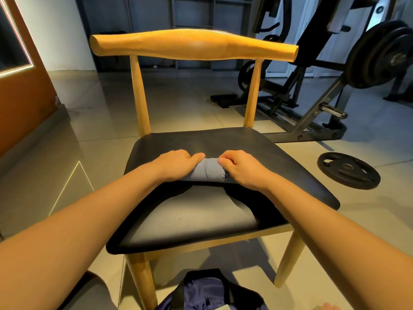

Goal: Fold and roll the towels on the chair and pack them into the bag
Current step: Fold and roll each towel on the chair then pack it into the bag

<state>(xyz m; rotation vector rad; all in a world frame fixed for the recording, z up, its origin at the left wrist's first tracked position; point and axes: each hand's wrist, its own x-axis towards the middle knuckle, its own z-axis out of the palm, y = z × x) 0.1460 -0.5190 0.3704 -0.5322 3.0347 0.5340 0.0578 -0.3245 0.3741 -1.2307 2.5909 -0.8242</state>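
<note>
A grey-blue towel (207,171) lies rolled into a tight cylinder on the black seat of the wooden chair (279,157). My left hand (176,164) grips the roll's left end, fingers curled over it and thumb on top. My right hand (241,167) grips the right end the same way. Both forearms reach in over the seat's front edge. On the floor in front of the chair sits a dark bag (207,291) with a bluish lining, its mouth open; only its top part is in view.
A weight plate (348,170) lies on the tiled floor to the right of the chair. Behind it stands a gym machine (312,101) loaded with plates. An orange wall panel (24,86) is at the left.
</note>
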